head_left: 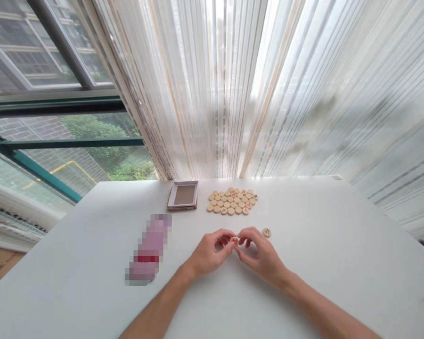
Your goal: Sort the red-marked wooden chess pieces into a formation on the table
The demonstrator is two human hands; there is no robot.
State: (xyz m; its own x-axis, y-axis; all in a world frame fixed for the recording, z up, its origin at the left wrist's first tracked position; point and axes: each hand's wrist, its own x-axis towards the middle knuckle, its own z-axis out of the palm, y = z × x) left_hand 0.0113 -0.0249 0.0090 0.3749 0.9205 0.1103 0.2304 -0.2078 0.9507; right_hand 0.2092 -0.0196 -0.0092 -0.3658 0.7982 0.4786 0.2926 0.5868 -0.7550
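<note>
A round wooden Chinese chess piece (234,241) with a red character sits between my two hands near the middle of the table. My left hand (211,252) pinches it from the left with thumb and fingers. From the right, my right hand (261,254) closes thumb and fingertips on the same piece. Just beyond my right hand lies a single piece (266,232) with a dark character facing up. Farther back is a close cluster of wooden pieces (231,205). Most of them show plain faces, and several show red or dark characters.
An open, shallow box (183,195) stands left of the cluster at the back of the white table (321,263). A blurred pinkish object (149,249) lies to the left. Sheer striped curtains (215,94) hang behind the table, with an open window at the left.
</note>
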